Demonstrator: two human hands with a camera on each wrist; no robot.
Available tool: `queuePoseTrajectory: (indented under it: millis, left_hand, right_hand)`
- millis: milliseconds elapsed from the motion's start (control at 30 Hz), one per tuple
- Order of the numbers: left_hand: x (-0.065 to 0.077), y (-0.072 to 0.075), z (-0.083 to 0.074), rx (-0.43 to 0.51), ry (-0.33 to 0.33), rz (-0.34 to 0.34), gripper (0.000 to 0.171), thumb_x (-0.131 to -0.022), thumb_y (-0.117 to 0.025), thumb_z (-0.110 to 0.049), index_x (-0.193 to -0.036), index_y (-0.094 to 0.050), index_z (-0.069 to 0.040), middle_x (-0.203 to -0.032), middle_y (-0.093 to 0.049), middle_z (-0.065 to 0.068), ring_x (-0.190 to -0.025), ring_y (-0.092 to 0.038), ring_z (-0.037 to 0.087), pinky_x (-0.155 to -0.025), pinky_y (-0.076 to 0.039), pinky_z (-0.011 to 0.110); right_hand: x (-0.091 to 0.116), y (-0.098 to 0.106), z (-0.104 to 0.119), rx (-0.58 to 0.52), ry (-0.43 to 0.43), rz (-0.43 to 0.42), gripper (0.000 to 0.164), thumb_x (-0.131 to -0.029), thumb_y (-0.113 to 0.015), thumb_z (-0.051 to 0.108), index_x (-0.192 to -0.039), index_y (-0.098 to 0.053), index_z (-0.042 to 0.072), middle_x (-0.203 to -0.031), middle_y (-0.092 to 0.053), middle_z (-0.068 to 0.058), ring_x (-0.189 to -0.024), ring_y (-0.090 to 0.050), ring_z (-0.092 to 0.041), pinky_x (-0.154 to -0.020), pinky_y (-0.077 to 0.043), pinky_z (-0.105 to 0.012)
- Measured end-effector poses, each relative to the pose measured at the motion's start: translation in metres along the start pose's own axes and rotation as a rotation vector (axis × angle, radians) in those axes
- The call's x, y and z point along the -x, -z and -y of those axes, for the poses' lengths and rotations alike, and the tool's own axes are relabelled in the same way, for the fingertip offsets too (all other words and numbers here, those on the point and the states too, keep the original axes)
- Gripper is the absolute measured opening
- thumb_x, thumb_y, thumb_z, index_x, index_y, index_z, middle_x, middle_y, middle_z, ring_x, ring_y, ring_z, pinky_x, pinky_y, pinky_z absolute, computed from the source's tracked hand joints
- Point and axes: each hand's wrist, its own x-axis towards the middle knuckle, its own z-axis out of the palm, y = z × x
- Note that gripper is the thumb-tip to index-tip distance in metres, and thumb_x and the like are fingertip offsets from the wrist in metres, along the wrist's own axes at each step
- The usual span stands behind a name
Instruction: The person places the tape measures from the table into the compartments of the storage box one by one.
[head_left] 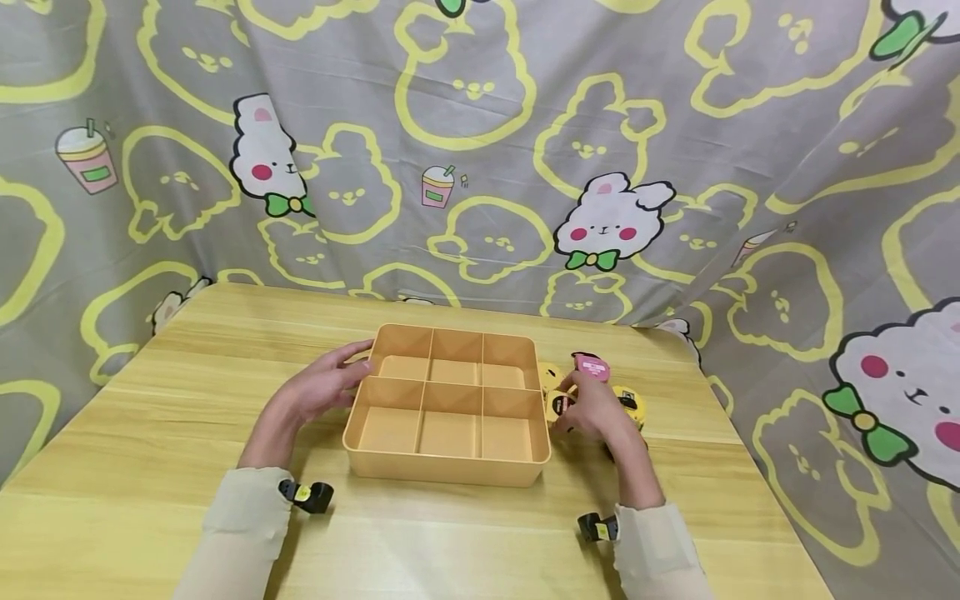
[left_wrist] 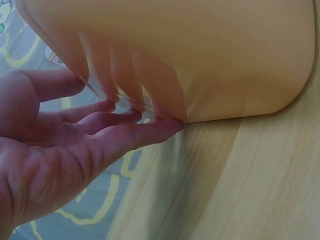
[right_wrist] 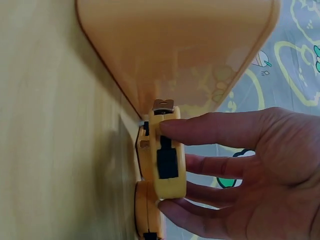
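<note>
A tan box [head_left: 446,467] divided into compartments stands on the table, and no objects show in its compartments. At its left side, my left hand [head_left: 330,383] touches the outer wall with extended fingertips; the fingers [left_wrist: 145,132] reflect in the glossy surface. My right hand [head_left: 596,408] pinches a yellow tape measure [right_wrist: 170,155] between thumb and fingers, just beside the box's right wall. The metal hook of that tape measure points toward the box. More yellow tape measures [right_wrist: 146,207] lie under and beside it on the table.
A pink tape measure [head_left: 592,367] lies behind my right hand, and another yellow tape measure [head_left: 632,403] lies to its right, partly hidden by the arm. The wooden table [head_left: 225,358] ends at a patterned grey curtain [head_left: 480,167] at the back and sides.
</note>
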Motion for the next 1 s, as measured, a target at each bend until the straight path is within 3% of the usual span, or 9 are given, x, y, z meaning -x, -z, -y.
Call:
queuePoseTrajectory:
  millis: [233,467,767,1000]
  left_hand:
    - [0.0,0.0,0.0,0.006,0.0,0.004,0.064,-0.111,-0.038,-0.017,-0.163,-0.003,-0.004,-0.159,-0.026,0.036,-0.145,-0.033,0.05,-0.113,-0.042,0.059]
    - [0.001,0.001,0.001,0.0,0.006,-0.001,0.065,-0.111,-0.039,-0.018,-0.163,-0.003,-0.004,-0.159,-0.025,0.036,-0.145,-0.034,0.05,-0.114,-0.041,0.059]
    - [0.002,0.001,0.0,-0.007,0.011,-0.004,0.065,-0.111,-0.039,-0.018,-0.163,-0.003,-0.005,-0.159,-0.025,0.035,-0.146,-0.032,0.05,-0.113,-0.042,0.059]
    - [0.002,0.001,-0.002,-0.008,0.011,0.0,0.065,-0.111,-0.038,-0.017,-0.163,-0.002,-0.005,-0.159,-0.024,0.036,-0.146,-0.032,0.051,-0.114,-0.041,0.06]
  right_hand:
    - [-0.002,0.005,-0.003,-0.012,-0.008,-0.047,0.067,-0.067,-0.09,0.015,-0.125,-0.061,0.001,-0.122,-0.064,-0.026,-0.107,-0.062,-0.038,-0.091,-0.053,-0.052]
    - [-0.005,0.011,-0.002,-0.099,-0.003,-0.093,0.066,-0.073,-0.087,0.018,-0.131,-0.059,0.002,-0.134,-0.058,-0.028,-0.124,-0.055,-0.045,-0.1,-0.049,-0.057]
    - [-0.009,0.027,0.006,-0.209,-0.004,-0.098,0.067,-0.076,-0.086,0.019,-0.134,-0.055,0.003,-0.138,-0.057,-0.025,-0.126,-0.053,-0.042,-0.101,-0.049,-0.054]
    - [-0.013,0.039,0.014,-0.192,0.001,-0.102,0.069,-0.077,-0.084,0.024,-0.137,-0.055,0.006,-0.142,-0.054,-0.026,-0.13,-0.051,-0.044,-0.105,-0.047,-0.057]
